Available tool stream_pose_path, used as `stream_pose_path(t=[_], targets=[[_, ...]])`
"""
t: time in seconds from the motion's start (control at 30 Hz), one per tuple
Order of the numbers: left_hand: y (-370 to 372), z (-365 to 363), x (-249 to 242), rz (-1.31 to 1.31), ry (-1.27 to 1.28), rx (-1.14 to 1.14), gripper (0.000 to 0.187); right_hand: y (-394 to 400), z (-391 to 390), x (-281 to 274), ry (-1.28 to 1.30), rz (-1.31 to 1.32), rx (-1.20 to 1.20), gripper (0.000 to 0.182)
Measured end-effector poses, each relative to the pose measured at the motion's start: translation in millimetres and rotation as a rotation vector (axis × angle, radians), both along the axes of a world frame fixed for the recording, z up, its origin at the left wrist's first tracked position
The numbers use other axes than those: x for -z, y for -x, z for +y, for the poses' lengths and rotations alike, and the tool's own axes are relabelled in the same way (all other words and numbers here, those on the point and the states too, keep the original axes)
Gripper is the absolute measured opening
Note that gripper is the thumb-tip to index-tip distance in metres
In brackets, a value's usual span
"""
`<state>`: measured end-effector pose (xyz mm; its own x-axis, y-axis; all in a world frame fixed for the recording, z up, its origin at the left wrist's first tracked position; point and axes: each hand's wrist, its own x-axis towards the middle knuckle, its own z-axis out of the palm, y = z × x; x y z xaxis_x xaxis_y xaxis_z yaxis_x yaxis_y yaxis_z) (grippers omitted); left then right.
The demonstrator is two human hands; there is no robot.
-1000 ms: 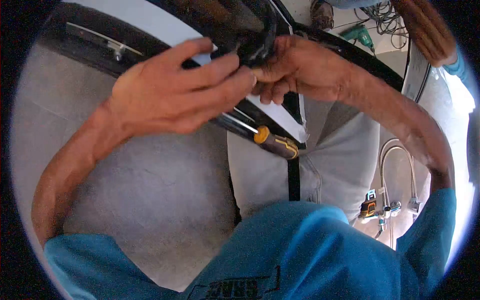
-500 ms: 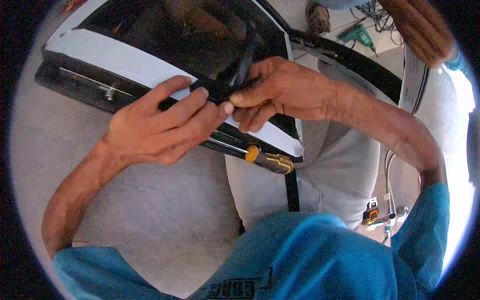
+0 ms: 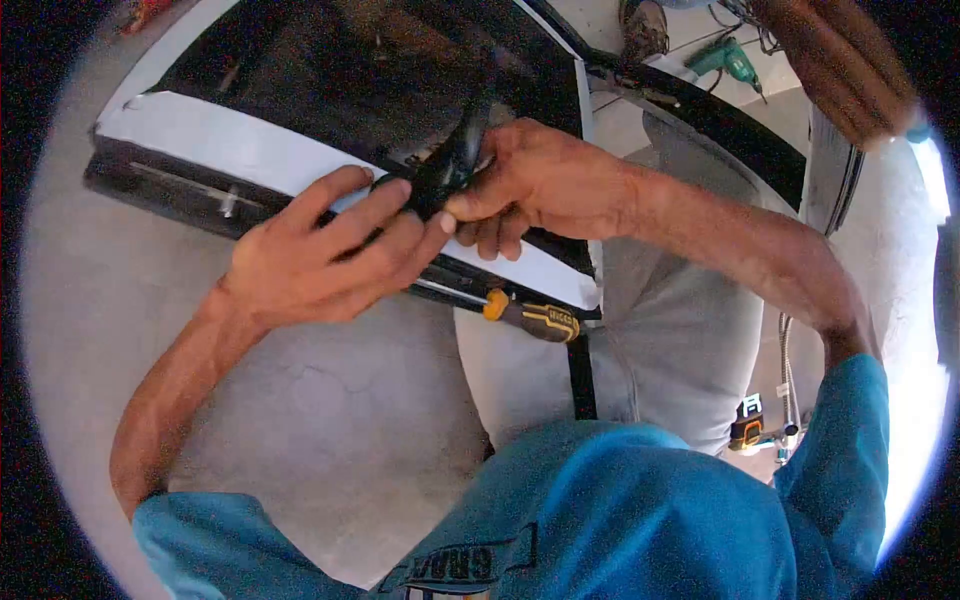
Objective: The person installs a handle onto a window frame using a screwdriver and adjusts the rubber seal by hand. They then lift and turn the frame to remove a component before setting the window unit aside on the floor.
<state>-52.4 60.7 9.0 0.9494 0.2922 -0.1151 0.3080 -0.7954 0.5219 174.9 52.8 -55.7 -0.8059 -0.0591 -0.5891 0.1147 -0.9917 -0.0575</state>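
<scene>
A smooth, curved black part [image 3: 462, 150] stands over the white frame [image 3: 240, 140] of a panel with dark glass [image 3: 330, 60]. My right hand [image 3: 560, 180] is closed round its lower end, thumb pressed near the base. From the other side, my left hand [image 3: 330, 250] holds the base with curled fingers, its fingertips meeting my right thumb. The contact points under the fingers are hidden. Below my hands, a screwdriver [image 3: 545, 318] with a black and yellow handle lies along the panel's dark edge, its shaft pointing left. A metal bolt [image 3: 229, 203] sticks out of that edge farther left.
The panel leans across my lap, over my light trousers [image 3: 690, 340]. At the top right are a forearm [image 3: 845, 70], a shoe [image 3: 645, 30] and a green drill [image 3: 730, 65] on the floor. An orange and black tape measure [image 3: 747, 430] lies beside a metal hose [image 3: 785, 375].
Both hands and the black part have shifted slightly left in view. The screwdriver handle has turned a little, and the forearm at top right has moved. My grip stays much the same.
</scene>
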Motion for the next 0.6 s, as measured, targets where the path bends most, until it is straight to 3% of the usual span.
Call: stream_pose_path(t=[0.03,0.13,0.2,0.23,0.27,0.33,0.53,0.6], targets=[[-1,6,-1,0.025,0.08,0.017,0.044,2,4,-3,0.101,-0.03,0.038,0.024],[-8,22,-20,0.095,0.243,0.029,0.057,-8,-4,-6,0.076,-0.074,0.051,0.025],[-26,33,-41,0.201,0.686,-0.487,0.073,-9,-4,-15,0.036,-0.092,0.041,0.03],[-36,34,-40,0.077,0.835,-0.728,0.091,-7,-4,-19,0.004,-0.117,0.062,0.028],[-37,40,-37,0.087,0.826,-0.721,0.091,-5,-3,-21,-0.033,-0.139,0.085,0.026],[-37,54,-29,0.451,0.818,-0.503,0.099,-2,1,-27,-0.023,-0.133,0.12,0.023],[-51,71,-17,0.564,1.009,-0.441,0.093,-8,-2,-32,-0.134,-0.164,0.146,0.021],[-48,69,-14,0.554,1.026,-0.393,0.092,-11,-4,-31,-0.323,-0.164,0.147,0.024]])
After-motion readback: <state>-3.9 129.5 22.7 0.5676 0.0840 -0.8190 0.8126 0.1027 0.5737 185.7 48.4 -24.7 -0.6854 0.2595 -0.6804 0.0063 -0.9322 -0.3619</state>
